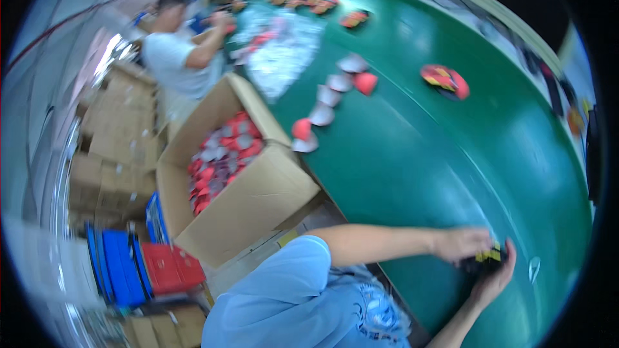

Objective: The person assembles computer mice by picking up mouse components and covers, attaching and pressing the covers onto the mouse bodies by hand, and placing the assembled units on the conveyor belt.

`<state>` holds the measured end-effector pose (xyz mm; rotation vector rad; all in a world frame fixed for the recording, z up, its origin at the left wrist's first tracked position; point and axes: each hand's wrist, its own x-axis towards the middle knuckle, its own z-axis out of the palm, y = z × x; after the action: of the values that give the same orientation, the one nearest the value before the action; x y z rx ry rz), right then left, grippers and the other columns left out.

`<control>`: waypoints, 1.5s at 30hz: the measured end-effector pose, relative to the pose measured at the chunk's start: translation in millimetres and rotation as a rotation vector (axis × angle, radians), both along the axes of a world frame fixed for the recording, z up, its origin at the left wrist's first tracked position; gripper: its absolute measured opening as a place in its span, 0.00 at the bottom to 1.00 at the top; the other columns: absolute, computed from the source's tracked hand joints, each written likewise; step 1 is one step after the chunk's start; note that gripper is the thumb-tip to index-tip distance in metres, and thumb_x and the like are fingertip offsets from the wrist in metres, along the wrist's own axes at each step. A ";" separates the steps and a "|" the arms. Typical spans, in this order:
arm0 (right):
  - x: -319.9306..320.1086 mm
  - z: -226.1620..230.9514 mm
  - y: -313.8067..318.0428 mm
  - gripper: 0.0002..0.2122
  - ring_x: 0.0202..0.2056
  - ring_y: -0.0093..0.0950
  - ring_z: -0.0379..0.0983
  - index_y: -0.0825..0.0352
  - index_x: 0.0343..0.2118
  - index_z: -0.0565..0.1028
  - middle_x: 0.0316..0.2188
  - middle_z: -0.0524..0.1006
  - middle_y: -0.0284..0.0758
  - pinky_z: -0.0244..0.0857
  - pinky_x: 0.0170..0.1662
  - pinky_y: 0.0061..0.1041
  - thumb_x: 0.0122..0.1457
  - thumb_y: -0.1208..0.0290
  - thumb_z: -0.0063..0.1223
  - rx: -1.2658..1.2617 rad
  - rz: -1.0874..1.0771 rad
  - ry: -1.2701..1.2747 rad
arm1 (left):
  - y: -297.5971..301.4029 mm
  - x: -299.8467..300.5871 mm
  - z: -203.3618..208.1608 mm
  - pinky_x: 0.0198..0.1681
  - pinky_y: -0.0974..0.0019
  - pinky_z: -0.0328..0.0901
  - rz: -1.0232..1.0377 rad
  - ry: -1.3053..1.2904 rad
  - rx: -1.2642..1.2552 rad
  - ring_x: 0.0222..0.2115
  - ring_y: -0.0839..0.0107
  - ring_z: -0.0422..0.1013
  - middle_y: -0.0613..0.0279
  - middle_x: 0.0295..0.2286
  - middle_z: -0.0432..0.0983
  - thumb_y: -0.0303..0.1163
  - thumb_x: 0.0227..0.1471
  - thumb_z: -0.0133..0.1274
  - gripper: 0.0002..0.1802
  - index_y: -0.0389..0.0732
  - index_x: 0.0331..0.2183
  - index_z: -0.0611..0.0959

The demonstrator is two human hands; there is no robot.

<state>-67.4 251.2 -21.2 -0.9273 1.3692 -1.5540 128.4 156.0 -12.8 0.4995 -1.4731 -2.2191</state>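
Both my hands meet over a small dark object with yellow marks at the lower right of the green table. My left hand covers it from above and the left. My right hand cups it from below. The object is mostly hidden by my fingers, and its kind is unclear. My left forearm reaches across from my light blue sleeve.
An open cardboard box of red and grey pieces stands left of the table. Red and white cap-like pieces lie mid-table, a red and yellow one farther right. Another person works at the far left. Stacked cartons and blue and red crates sit on the floor.
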 end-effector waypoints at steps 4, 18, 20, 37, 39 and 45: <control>24.1 40.5 -23.7 0.11 0.39 0.31 0.81 0.72 0.42 0.80 0.35 0.83 0.40 0.73 0.46 0.31 0.55 0.77 0.61 -0.007 0.171 0.645 | -19.7 43.5 23.6 0.26 0.73 0.71 -0.016 -0.191 0.197 0.30 0.79 0.74 0.69 0.33 0.74 0.52 0.70 0.46 0.19 0.50 0.50 0.78; 48.3 46.9 -18.9 0.06 0.28 0.49 0.74 0.72 0.33 0.75 0.26 0.75 0.47 0.67 0.33 0.40 0.52 0.79 0.56 -0.026 0.345 0.512 | -19.5 52.4 19.0 0.37 0.72 0.73 0.266 0.086 -0.407 0.30 0.77 0.78 0.60 0.33 0.84 0.59 0.71 0.42 0.37 0.31 0.45 0.86; 51.3 47.0 -18.9 0.07 0.27 0.49 0.73 0.72 0.32 0.74 0.24 0.74 0.48 0.66 0.32 0.40 0.52 0.75 0.58 -0.085 0.307 0.507 | -25.1 60.3 20.9 0.47 0.69 0.72 0.171 -0.135 -0.166 0.38 0.75 0.79 0.59 0.36 0.84 0.55 0.71 0.47 0.32 0.31 0.42 0.86; 52.8 42.3 -21.2 0.13 0.23 0.37 0.73 0.71 0.36 0.78 0.22 0.74 0.41 0.66 0.30 0.32 0.56 0.66 0.63 -0.154 0.361 0.599 | -27.7 59.3 31.3 0.20 0.73 0.68 0.192 -0.193 0.022 0.20 0.76 0.76 0.57 0.27 0.83 0.51 0.71 0.45 0.30 0.33 0.37 0.86; 52.2 47.2 -15.9 0.13 0.25 0.32 0.74 0.71 0.37 0.79 0.23 0.76 0.38 0.66 0.31 0.30 0.58 0.65 0.63 -0.019 0.326 0.509 | -27.3 61.8 31.5 0.23 0.72 0.72 0.118 -0.179 0.088 0.22 0.73 0.78 0.55 0.29 0.83 0.55 0.72 0.43 0.32 0.32 0.44 0.84; 37.4 38.0 -22.0 0.19 0.23 0.11 0.61 0.67 0.54 0.78 0.25 0.71 0.21 0.56 0.25 0.15 0.74 0.56 0.49 0.081 0.119 -0.128 | -23.6 53.3 28.5 0.27 0.63 0.80 0.005 0.080 0.632 0.27 0.60 0.83 0.50 0.36 0.84 0.57 0.73 0.39 0.34 0.33 0.54 0.77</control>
<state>-30.1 229.2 16.8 -0.8298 1.2549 -1.4323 181.8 132.4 15.8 0.5897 -0.7016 -2.6449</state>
